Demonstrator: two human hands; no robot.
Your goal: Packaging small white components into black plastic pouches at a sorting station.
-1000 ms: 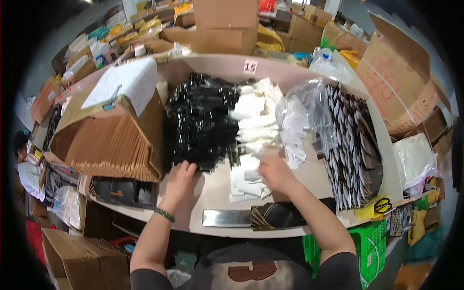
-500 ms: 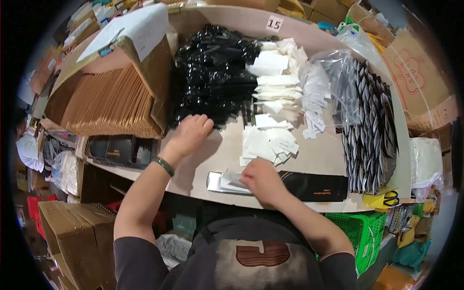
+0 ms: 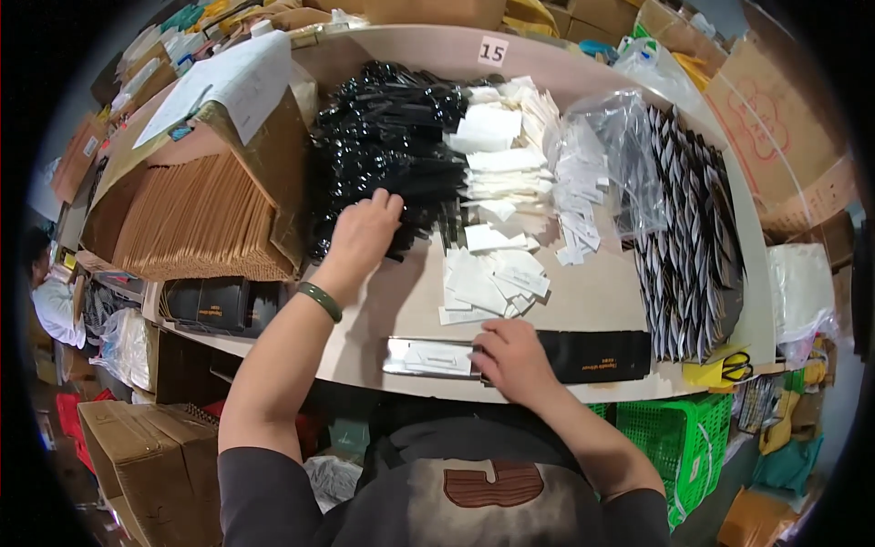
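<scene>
My left hand (image 3: 363, 239) reaches over the near side of a pile of shiny black plastic-wrapped packets (image 3: 387, 137). Its fingers curl down onto a black packet at the pile's edge; the thumb side is hidden. At the table's front edge, my right hand (image 3: 515, 357) rests with fingers apart on the near part of a flat black pouch (image 3: 602, 356) with orange print. A silver-white flap (image 3: 394, 356) sticks out left of that hand, and a small white packet (image 3: 436, 357) lies on it. Loose white packets (image 3: 492, 278) are spread just beyond the right hand.
A carton (image 3: 283, 164) of upright brown cardboard pieces (image 3: 196, 214) stands at the left. Stacked white packets (image 3: 506, 169), a clear plastic bag (image 3: 629, 155) and a row of dark pouches (image 3: 688, 246) fill the right side. Scissors (image 3: 736, 366) lie at the front right corner.
My left hand has moved farther in over the black pile. The white packet that my right fingers were pinching now lies on the silver flap, and those fingers have spread beside it.
</scene>
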